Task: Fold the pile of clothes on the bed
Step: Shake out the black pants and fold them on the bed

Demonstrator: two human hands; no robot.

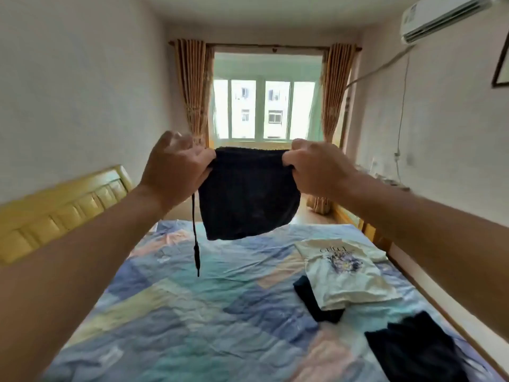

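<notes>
This is a bedroom in a lived-in home. A bed [192,312] fills most of the floor, spread with a patchwork quilt in blues, pinks and pale yellow, and a padded yellow headboard [55,210] stands against the left wall. At the far end a window [264,111] looks out on apartment blocks, framed by gold curtains [191,86] hung from a rod. A wall-mounted air conditioner [446,17] sits high on the right, its cable trailing down the plain pale wall toward a socket [397,155]. The corner of a dark picture frame [500,64] shows nearby. A printed white T-shirt [347,274] and dark garments [413,351] lie on the quilt.
</notes>
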